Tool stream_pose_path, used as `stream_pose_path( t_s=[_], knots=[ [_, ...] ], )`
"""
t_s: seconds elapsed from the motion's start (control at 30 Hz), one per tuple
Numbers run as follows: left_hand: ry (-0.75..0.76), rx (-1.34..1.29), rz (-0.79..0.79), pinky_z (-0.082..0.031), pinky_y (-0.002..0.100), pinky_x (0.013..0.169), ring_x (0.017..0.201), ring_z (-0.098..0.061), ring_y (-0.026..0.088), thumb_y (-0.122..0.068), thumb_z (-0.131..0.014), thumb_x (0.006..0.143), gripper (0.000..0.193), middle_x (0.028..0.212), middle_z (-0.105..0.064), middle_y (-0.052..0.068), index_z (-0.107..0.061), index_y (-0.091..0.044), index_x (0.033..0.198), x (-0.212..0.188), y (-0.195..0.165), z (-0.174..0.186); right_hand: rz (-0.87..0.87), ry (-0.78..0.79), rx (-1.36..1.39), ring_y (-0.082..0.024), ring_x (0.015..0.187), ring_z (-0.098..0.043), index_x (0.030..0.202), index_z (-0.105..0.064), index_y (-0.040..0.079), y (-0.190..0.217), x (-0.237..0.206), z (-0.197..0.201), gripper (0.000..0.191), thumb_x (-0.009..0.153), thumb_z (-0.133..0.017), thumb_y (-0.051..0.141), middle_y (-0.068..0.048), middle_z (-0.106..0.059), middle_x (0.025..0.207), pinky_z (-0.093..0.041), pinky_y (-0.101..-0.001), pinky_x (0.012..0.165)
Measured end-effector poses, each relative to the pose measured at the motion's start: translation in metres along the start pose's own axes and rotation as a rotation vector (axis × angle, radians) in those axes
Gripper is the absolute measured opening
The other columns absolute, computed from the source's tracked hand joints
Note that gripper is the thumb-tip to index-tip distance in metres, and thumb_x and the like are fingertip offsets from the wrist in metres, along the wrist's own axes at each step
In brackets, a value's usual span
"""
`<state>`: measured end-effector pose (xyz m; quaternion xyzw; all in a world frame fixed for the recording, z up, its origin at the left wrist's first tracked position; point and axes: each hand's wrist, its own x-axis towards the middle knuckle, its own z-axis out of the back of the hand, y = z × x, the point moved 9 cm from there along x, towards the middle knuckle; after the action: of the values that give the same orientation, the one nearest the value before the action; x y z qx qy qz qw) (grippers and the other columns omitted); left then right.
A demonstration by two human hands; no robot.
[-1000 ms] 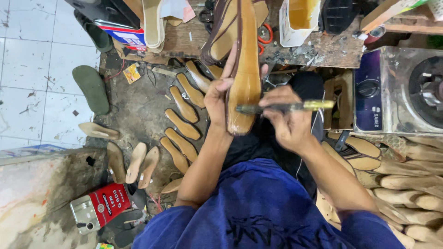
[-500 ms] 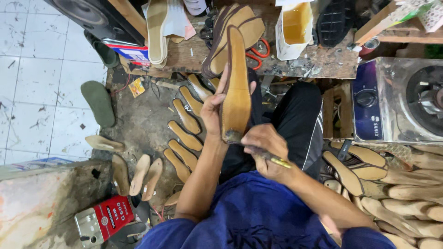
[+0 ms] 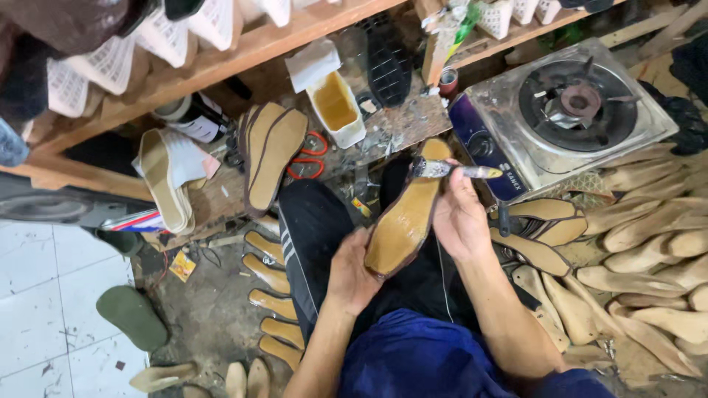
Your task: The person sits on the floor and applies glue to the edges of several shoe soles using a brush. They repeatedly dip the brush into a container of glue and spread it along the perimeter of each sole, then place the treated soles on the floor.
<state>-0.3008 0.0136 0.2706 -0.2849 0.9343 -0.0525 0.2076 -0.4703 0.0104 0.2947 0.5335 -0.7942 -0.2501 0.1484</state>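
Observation:
My left hand (image 3: 352,271) grips the near end of a long tan shoe sole (image 3: 407,214), holding it over my lap with its glossy face up. My right hand (image 3: 459,214) holds a small brush (image 3: 453,170) with a yellow handle; its bristles rest on the far tip of the sole. An open white container of yellowish glue (image 3: 335,105) stands on the low wooden bench (image 3: 221,199) beyond my knees.
A row of tan soles (image 3: 271,295) lies on the dirty floor at left. Stacked soles (image 3: 271,151) and red scissors (image 3: 310,156) sit on the bench. A single-burner gas stove (image 3: 568,110) is at right, with a pile of wooden shoe lasts (image 3: 649,250) beside it. A green sandal (image 3: 133,317) lies on the tiles.
The view has swung right and tilted. The sole has turned to slant across my lap, and my right hand has carried the brush from the sole's near end up to its far tip.

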Motion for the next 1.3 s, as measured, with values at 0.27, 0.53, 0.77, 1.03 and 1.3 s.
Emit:
stream_pose_path(
  t_s=[0.27,0.53,0.77,1.03,1.3],
  knots=[
    [0.034,0.363,-0.071,-0.049,0.043,0.107,0.123,-0.063,0.027,0.004,-0.051,0.086,0.054,0.134,-0.063,0.017,-0.049,0.005,0.140,0.076,0.036,-0.044,0.408,-0.164,0.042,-0.029,0.142,-0.050,0.137,-0.058,0.021,0.121,-0.020,0.071,0.035,0.107,-0.057,0.039,-0.010,-0.055,0.151,-0.036,-0.0494,0.127],
    [0.176,0.113,-0.018,-0.045,0.054,0.116,0.127,-0.057,0.036,0.011,-0.048,0.086,0.042,0.136,-0.058,0.023,-0.050,0.008,0.127,0.293,0.060,-0.124,0.492,-0.300,-0.071,-0.027,0.143,-0.048,0.129,-0.063,0.020,0.144,-0.068,0.138,0.023,0.110,-0.054,0.031,-0.015,-0.045,0.164,-0.036,-0.0527,0.120],
    [0.134,-0.013,-0.155,-0.050,0.053,0.113,0.121,-0.059,0.039,0.013,-0.049,0.082,0.030,0.124,-0.060,0.022,-0.050,0.007,0.111,0.467,0.045,-0.130,0.458,-0.378,-0.027,-0.029,0.138,-0.050,0.128,-0.067,0.016,0.129,-0.082,0.184,0.025,0.108,-0.053,0.023,-0.019,-0.049,0.158,-0.037,-0.0555,0.116],
    [0.018,-0.053,-0.138,-0.050,0.055,0.112,0.123,-0.061,0.041,0.008,-0.051,0.085,0.024,0.125,-0.058,0.023,-0.046,0.004,0.108,0.475,0.038,-0.125,0.409,-0.371,-0.004,-0.030,0.132,-0.055,0.129,-0.067,0.013,0.117,-0.065,0.185,0.025,0.109,-0.054,0.021,-0.020,-0.055,0.151,-0.041,-0.0534,0.112],
    [0.182,0.426,-0.115,-0.044,0.049,0.117,0.130,-0.058,0.036,0.000,-0.053,0.091,0.063,0.138,-0.060,0.024,-0.036,0.005,0.151,0.277,0.027,-0.096,0.380,-0.352,0.000,-0.027,0.127,-0.058,0.126,-0.067,0.011,0.117,-0.054,0.172,0.024,0.109,-0.055,0.021,-0.018,-0.059,0.144,-0.044,-0.0522,0.109]
  ],
)
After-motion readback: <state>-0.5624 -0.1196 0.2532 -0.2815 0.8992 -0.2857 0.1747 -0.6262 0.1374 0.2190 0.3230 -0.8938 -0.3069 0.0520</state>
